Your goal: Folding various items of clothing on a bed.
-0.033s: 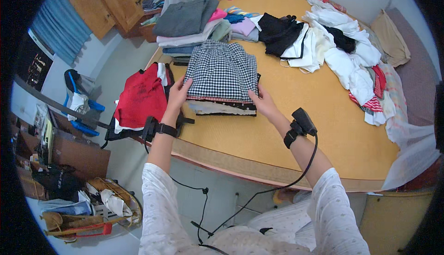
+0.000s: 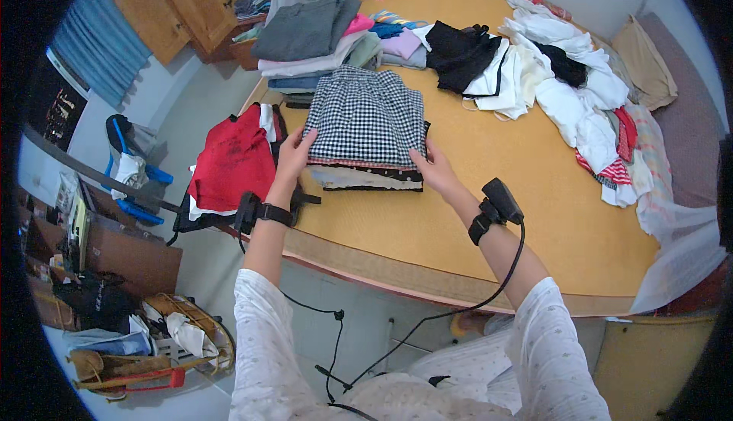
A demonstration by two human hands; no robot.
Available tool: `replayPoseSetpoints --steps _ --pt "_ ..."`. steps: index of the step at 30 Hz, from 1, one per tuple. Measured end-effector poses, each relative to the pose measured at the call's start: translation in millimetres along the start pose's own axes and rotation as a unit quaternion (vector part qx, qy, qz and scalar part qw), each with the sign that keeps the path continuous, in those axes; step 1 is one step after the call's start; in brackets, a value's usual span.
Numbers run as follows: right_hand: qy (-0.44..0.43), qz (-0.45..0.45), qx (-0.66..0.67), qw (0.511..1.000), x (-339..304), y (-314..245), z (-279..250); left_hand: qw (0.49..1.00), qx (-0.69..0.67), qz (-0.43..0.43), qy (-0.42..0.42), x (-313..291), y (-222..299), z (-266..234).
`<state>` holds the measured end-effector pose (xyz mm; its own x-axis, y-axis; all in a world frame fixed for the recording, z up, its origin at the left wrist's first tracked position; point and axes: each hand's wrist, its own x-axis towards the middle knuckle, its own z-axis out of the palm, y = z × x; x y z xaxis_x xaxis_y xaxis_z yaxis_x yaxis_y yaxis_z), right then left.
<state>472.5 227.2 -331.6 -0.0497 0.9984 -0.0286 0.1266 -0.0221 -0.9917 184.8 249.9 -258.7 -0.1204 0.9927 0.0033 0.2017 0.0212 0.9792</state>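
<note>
A folded black-and-white checked garment (image 2: 366, 116) with a gathered waist lies on top of a low stack of folded clothes (image 2: 366, 178). My left hand (image 2: 294, 154) grips its near left corner, thumb on top and the other fingers mostly hidden at the side. At the near right corner my right hand (image 2: 434, 165) holds it the same way, thumb over the cloth. Just beyond, a taller pile of folded clothes (image 2: 305, 32) has grey trousers on top. Left of my left hand, a red garment (image 2: 233, 161) is spread over white and black ones at the bed's edge.
Loose white clothes (image 2: 565, 100) and a black garment (image 2: 462, 58) are heaped along the bed's far right. The yellow mat (image 2: 496, 230) ends at the near edge. Black cables (image 2: 427, 318) run from both wrist devices. A cane basket (image 2: 153, 345) stands on the floor at lower left.
</note>
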Motion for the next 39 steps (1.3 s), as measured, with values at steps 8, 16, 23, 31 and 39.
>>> replayPoseSetpoints --steps 8,16,23,31,39 --pt "0.009 0.064 -0.012 0.998 -15.4 -20.4 -4.9 0.999 0.027 -0.017 0.004 -0.3 8.9 0.6" --pt "0.040 0.059 -0.060 0.996 -18.4 -12.1 -11.4 0.999 0.017 -0.033 0.006 9.5 -0.3 3.0" --pt "0.044 0.068 -0.079 0.994 -28.0 -25.0 -6.3 0.998 0.037 -0.029 0.041 15.6 -16.2 -9.2" --pt "0.064 0.105 -0.059 0.991 -53.6 -34.0 -25.9 0.989 0.106 0.081 0.058 14.6 -18.6 -4.1" --pt "0.117 0.129 -0.081 0.981 -108.4 -39.7 -87.8 0.986 0.116 0.093 0.076 21.3 -25.5 17.5"
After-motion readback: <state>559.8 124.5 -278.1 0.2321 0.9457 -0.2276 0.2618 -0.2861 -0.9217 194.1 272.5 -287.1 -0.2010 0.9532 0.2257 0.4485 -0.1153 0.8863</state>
